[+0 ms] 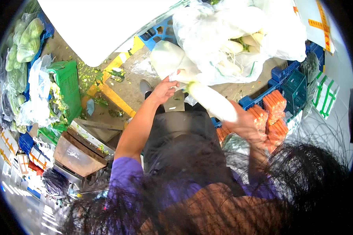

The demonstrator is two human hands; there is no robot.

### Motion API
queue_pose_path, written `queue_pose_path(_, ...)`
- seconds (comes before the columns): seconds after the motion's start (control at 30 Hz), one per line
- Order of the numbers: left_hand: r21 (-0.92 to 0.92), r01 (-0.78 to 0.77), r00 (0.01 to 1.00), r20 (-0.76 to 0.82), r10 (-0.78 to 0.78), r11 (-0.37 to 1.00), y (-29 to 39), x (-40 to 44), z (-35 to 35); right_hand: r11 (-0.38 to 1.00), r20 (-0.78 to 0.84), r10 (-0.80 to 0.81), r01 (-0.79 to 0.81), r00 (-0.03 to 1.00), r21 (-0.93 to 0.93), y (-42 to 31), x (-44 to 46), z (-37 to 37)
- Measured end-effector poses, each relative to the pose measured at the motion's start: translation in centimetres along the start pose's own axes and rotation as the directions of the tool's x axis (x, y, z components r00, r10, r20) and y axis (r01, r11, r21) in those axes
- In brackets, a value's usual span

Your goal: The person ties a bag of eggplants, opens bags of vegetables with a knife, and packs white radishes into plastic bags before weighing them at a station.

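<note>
A long white radish point(212, 102), green at its upper end, lies slantwise in front of my body. My right hand point(243, 122), smeared by motion, is closed round its lower end. My left hand point(164, 91) is beside the radish's green end with its fingers curled. Something small and whitish shows at its fingertips, but I cannot make out what. Just beyond stands a large clear plastic bag point(208, 51) holding several more white radishes point(232, 47). Another pale, rounded white shape point(164, 58) is near the left hand.
A white surface point(106, 23) spans the front left. On the left are a green crate point(64, 90) and bagged green vegetables point(29, 41). Bagged carrots point(274, 105) and blue crates point(280, 74) stand on the right. Leaf scraps litter the floor beside yellow tape point(119, 102).
</note>
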State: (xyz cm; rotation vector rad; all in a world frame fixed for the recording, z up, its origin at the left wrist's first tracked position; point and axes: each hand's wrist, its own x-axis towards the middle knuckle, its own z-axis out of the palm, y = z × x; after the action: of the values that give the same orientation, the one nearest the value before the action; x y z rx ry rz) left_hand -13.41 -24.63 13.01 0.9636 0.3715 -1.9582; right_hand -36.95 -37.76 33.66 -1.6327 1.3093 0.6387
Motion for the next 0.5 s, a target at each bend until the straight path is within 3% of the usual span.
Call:
queue_pose_path(0.03,0.001,0.002,1.0,-0.006,-0.002,1.0,-0.1,0.0,-0.1,0.998,-0.017,-0.023,0.023,1.0,-0.051,-1.3,2.8,2.1)
queue_pose_path(0.07,0.002,0.004,1.0,-0.01,-0.004,1.0,-0.2,0.2,-0.2,0.977,-0.023,0.007,-0.012,1.0,-0.215,-1.5,6.2,4.5)
queue_pose_path(0.13,0.004,0.001,1.0,0.019,-0.001,1.0,-0.5,0.5,-0.5,0.974,-0.079,-0.126,0.108,0.989,-0.197,0.8,13.3,10.2)
queue_pose_path(0.2,-0.005,0.019,0.999,0.031,-0.019,1.0,-0.3,0.7,0.0,0.992,-0.138,-0.129,0.126,0.982,-0.029,1.0,18.4,14.2)
queue_pose_path(0.3,-0.01,0.006,0.999,0.041,-0.005,1.0,0.2,1.0,0.8,0.956,-0.064,-0.288,0.282,0.956,-0.085,0.3,20.1,13.6)
queue_pose_path(0.33,0.033,0.007,0.999,0.033,-0.008,0.999,0.2,1.0,0.8,0.99,0.05,-0.138,0.14,0.989,-0.033,-2.7,18.2,9.5)
queue_pose_path(0.37,0.078,0.003,1.0,0.029,-0.006,0.997,0.2,1.3,0.8,0.955,-0.053,-0.236,0.241,0.97,0.174,-1.3,17.8,6.7)
queue_pose_path(0.4,0.123,-0.001,1.0,0.027,-0.002,0.992,0.2,1.5,0.8,0.895,-0.066,-0.071,0.093,0.995,0.435,-1.9,16.9,2.5)
queue_pose_path(0.47,0.125,0.009,0.998,0.057,-0.016,0.992,0.6,1.7,1.2,0.756,-0.408,0.157,0.157,0.9,0.636,0.8,18.0,-3.1)
queue_pose_path(0.5,0.128,0.008,0.997,0.07,-0.017,0.992,0.8,1.7,1.5,0.755,-0.513,0.17,0.224,0.841,0.616,3.4,19.9,-5.1)
